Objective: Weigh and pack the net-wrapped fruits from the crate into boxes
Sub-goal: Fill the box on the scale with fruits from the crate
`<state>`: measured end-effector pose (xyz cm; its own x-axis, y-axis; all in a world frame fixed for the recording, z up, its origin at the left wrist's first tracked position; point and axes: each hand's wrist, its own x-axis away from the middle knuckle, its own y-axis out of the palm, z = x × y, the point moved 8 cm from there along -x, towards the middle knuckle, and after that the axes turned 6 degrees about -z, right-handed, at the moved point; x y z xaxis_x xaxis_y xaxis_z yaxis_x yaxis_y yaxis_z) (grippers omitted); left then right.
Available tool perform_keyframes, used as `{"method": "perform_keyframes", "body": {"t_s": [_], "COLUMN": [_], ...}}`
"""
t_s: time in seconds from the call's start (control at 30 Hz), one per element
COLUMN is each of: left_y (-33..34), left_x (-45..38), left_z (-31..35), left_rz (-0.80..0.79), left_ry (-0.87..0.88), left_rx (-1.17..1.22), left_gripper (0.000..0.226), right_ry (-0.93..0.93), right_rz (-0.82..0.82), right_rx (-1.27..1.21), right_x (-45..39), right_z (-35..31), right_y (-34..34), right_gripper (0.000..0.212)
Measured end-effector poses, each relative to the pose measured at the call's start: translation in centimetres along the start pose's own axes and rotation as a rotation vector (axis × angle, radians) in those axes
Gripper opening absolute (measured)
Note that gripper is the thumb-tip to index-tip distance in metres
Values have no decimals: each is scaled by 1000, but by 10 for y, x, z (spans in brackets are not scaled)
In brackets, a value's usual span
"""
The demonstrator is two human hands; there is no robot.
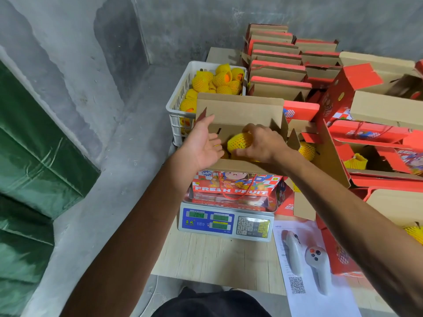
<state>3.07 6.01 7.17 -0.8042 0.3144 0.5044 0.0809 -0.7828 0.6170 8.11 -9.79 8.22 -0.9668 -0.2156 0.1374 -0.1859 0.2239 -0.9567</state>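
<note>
A: What could be going wrong here?

B: The box (235, 184) is standing on the scale (226, 221), and both hands are working inside it. The right hand (261, 143) is curling its fingers around one net-wrapped fruit (239, 140) and holding it just inside the open top. If this hand is leaning on the box, I think the number on the display will be too high. The left hand (201, 145) is relaxed, with its fingers spread, grasping nothing, near the left wall of the box. It could also be pushing the box sideways on the pan.

A: And the fruit itself?

B: The net could be slipping off if the fingers are dragging it. I cannot tell how full the box is, because the hands are hiding the bottom.

A: Which way is the fruit lying?

B: It is looking almost round, so its long axis is weak; it seems to be running left to right. The crate (180, 97) with more fruits is standing behind the box, on the bench (206, 255).
</note>
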Motion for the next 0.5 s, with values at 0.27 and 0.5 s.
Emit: {"method": "perform_keyframes", "body": {"t_s": [0.27, 0.5], "left_y": [-2, -3], "left_x": [5, 0], "left_z": [2, 5], "left_rz": [-34, -59], "left_ry": [-5, 3], "left_rx": [-31, -79], "left_gripper": [85, 83], "right_ry": [25, -19], "right_rz": [-54, -80], "right_rx": [-153, -223], "right_x": [-1, -4], "right_z": [2, -14], "right_y": [5, 0], "right_gripper": [94, 87]}}
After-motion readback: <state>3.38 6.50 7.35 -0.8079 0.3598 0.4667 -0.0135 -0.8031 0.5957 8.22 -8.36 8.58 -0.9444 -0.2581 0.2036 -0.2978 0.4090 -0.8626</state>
